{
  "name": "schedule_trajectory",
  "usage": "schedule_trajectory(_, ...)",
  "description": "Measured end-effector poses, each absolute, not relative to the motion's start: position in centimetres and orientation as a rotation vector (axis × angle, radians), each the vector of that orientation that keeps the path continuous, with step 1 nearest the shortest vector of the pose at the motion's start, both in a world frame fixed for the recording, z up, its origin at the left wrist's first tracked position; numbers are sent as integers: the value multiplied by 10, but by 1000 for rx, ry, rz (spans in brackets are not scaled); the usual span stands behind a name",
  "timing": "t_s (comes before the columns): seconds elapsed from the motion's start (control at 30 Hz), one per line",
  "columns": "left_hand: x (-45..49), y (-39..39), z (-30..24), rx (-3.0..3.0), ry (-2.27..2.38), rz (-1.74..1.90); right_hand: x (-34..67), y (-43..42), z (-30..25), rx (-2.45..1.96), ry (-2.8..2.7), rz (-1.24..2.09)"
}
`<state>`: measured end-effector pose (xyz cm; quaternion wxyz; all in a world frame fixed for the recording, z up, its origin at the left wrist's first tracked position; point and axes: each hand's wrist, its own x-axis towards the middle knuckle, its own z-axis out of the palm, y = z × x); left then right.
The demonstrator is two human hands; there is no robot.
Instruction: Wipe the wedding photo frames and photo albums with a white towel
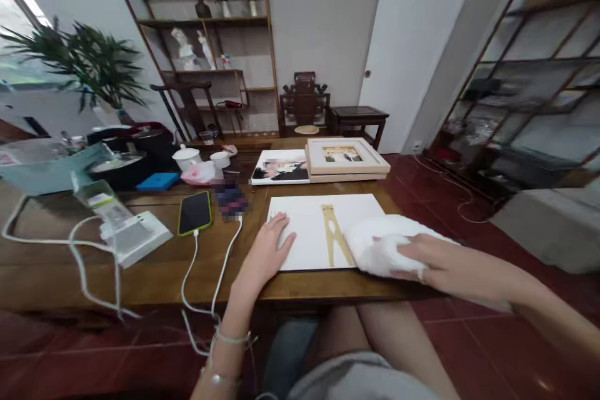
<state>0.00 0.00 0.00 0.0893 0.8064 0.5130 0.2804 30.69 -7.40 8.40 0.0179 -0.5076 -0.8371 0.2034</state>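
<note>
White board point(307, 225) lies beneath a flat left hand point(269, 244), grip apart, while the right hand point(429, 256) clamps a white bundle point(368, 240).

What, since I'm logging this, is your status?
Left hand on white panel. Right hand gripping white bundle. Bundle hides panel's near right corner. Yellowish shape mid-panel.

A smartphone point(195, 212) in a lime-green case lies on the left, plugged into a white cable point(196, 241). Farther left is a white box point(144, 236); a blue box point(158, 181) sits beyond. At the far wall, a carved wooden armchair point(305, 107) stands between display shelves point(164, 22) and a dark side table point(359, 112).
</note>
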Motion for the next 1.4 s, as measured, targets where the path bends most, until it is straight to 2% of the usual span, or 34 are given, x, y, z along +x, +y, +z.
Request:
schedule_trajectory(0.2,-2,1,1,2392,1511,874,311,-64,79,-1564,-2575,650)
schedule_trajectory(0.43,-6,2,-1,2362,1510,879,303,27,73,-1550,-2562,444)
schedule_trajectory(0.57,-7,4,-3,2372,1518,886,294,51,62,-1581,-2512,273)
schedule_trajectory(0.77,-8,4,-5,2374,1518,912,294,8,61,-1567,-2602,242)
schedule_trajectory(1.03,-8,5,-6,2375,1511,915,291,-87,82,-1551,-2727,618)
schedule_trajectory(1.2,-8,5,-5,2381,1501,934,295,-63,77,-1503,-2635,631)
schedule_trajectory(1.4,-9,5,-4,2378,1512,922,286,8,63,-1499,-2574,353)
